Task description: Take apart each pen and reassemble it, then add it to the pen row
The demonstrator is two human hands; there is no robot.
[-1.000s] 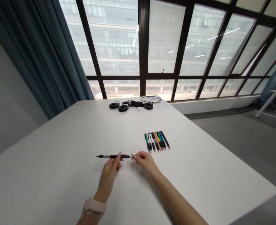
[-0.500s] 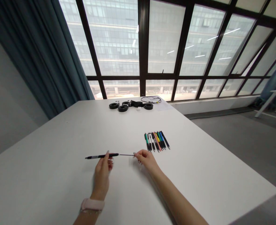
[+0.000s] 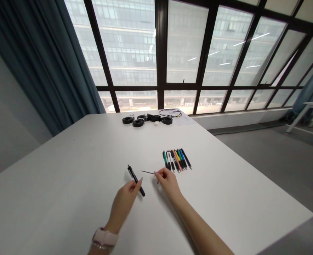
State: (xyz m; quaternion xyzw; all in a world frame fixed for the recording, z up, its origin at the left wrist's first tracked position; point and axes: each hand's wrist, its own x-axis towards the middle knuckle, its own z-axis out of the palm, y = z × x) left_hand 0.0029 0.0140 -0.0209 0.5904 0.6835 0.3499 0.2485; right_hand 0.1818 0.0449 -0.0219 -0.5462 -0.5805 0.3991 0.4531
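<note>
A black pen (image 3: 131, 172) is pinched between the thumb and fingers of my left hand (image 3: 125, 198). It slants over the table, its clip end up and to the left, its other end down and to the right. To its right, my right hand (image 3: 169, 183) pinches a thin dark pen refill (image 3: 147, 172), which points left from my fingertips. Pen and refill are apart. Just beyond my right hand lies a row of several pens (image 3: 178, 160) in green, white, pink, yellow, blue and black, side by side.
Both hands are over a white table (image 3: 79, 170). Black rolls of tape (image 3: 138, 123), a small white item and a looped black cable (image 3: 170, 112) lie at its far end. A blue curtain (image 3: 50, 63) and windows stand behind; the table's right edge borders grey floor.
My left hand has turned the pen from lying level, lined up with the refill, to a steep slant. The gap between pen and refill has opened. My right hand has hardly moved.
</note>
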